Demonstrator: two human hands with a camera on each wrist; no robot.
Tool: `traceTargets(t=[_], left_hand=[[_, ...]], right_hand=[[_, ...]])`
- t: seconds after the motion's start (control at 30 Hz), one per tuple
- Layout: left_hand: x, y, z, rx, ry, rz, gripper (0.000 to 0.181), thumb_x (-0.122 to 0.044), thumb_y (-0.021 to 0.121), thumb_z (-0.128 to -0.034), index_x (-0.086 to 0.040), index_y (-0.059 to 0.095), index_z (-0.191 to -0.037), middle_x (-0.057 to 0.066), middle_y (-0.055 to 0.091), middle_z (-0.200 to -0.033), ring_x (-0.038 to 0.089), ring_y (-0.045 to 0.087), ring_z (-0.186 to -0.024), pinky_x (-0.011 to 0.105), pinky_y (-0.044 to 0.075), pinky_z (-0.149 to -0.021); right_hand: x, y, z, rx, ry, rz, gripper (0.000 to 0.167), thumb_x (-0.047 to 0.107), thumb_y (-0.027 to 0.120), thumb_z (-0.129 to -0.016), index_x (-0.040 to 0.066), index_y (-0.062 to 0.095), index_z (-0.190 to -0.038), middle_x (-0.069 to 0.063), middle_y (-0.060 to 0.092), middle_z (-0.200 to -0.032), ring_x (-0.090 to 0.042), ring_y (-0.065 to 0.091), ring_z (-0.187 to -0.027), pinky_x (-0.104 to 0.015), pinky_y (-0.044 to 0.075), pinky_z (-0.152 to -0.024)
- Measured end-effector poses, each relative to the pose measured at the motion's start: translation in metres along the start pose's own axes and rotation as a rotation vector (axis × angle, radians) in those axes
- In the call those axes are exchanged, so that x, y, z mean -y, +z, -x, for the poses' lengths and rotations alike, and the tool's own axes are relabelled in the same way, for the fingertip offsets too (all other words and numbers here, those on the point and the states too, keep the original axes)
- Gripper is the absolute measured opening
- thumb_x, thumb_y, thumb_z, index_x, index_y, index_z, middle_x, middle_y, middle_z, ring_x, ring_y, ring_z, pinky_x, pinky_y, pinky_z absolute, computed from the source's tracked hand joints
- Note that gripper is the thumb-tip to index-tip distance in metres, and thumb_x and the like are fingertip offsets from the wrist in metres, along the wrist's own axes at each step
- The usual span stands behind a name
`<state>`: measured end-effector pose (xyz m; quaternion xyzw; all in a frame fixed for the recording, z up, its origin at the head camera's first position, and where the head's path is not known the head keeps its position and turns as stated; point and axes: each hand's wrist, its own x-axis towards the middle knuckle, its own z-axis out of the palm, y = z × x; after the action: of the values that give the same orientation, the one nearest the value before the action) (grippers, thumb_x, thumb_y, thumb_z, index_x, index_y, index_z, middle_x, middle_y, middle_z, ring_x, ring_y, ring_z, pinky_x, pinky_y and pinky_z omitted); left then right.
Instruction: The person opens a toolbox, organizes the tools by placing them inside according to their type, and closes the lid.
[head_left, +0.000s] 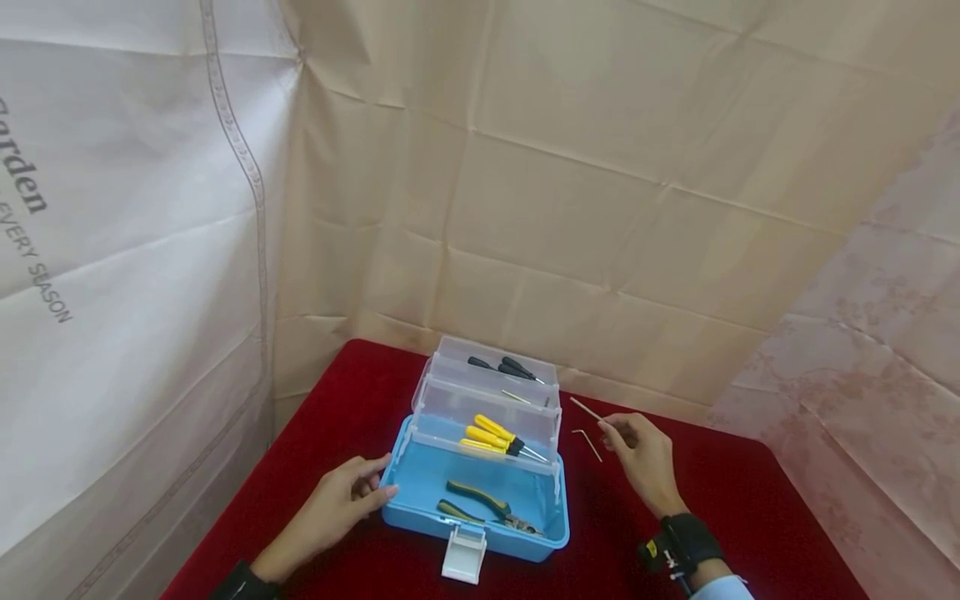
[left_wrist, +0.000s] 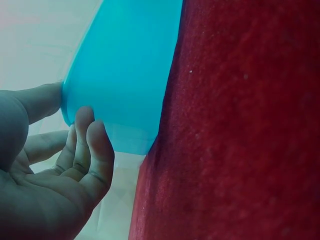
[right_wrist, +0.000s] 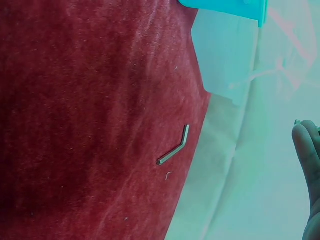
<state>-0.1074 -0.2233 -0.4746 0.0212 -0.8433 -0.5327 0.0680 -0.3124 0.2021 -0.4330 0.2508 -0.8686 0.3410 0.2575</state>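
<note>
A blue toolbox (head_left: 438,523) stands open on the red cloth. My left hand (head_left: 341,500) holds its left rim near the front corner. In the left wrist view, the fingers (left_wrist: 100,145) curl beside the blue wall (left_wrist: 125,70). To the right of the box, my right hand (head_left: 637,454) pinches a thin metal hex key (head_left: 585,408), raised above the cloth; its bend is hidden. Another hex key (head_left: 588,444) lies on the cloth just below, its bend plain in the right wrist view (right_wrist: 182,145). My right fingers (right_wrist: 306,145) show only at that view's edge.
Pliers (head_left: 483,497) with dark green handles lie in the box's bottom. Clear trays (head_left: 450,400) fold up behind, holding yellow-handled screwdrivers (head_left: 487,433), black-handled screwdrivers (head_left: 513,367) and a thin rod (head_left: 516,396). A white latch (head_left: 464,554) hangs in front. Hanging sheets (head_left: 562,208) enclose the table.
</note>
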Motion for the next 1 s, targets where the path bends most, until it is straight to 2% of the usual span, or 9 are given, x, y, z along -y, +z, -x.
traceTargets(t=[0.23,0.53,1.0], left_hand=[[-0.001,0.000,0.000,-0.002,-0.006,-0.012,0.060,-0.024,0.080,-0.0914,0.002,0.059,-0.141,0.002,0.057,-0.087,0.018,0.056,-0.076,0.025,0.051,-0.061],[-0.001,0.001,-0.006,-0.002,0.016,0.000,0.059,-0.024,0.079,-0.0919,0.002,0.059,-0.141,0.002,0.056,-0.087,0.018,0.056,-0.076,0.025,0.052,-0.061],[0.000,0.000,-0.006,0.003,0.032,0.004,0.061,-0.027,0.079,-0.0924,0.003,0.059,-0.141,0.002,0.055,-0.087,0.018,0.056,-0.076,0.025,0.052,-0.061]], right_hand=[[0.004,0.001,-0.005,0.017,-0.003,0.011,0.011,0.013,0.076,-0.095,0.014,0.073,-0.105,0.004,0.070,-0.089,-0.009,0.067,-0.073,-0.018,0.056,-0.068],[0.006,0.001,-0.011,0.012,-0.021,0.012,0.013,0.011,0.077,-0.094,0.014,0.073,-0.106,0.003,0.070,-0.091,-0.009,0.067,-0.074,-0.017,0.055,-0.070],[0.014,0.005,-0.018,0.020,-0.049,-0.025,0.014,0.011,0.077,-0.093,0.014,0.074,-0.107,0.001,0.070,-0.094,-0.011,0.068,-0.074,-0.017,0.056,-0.069]])
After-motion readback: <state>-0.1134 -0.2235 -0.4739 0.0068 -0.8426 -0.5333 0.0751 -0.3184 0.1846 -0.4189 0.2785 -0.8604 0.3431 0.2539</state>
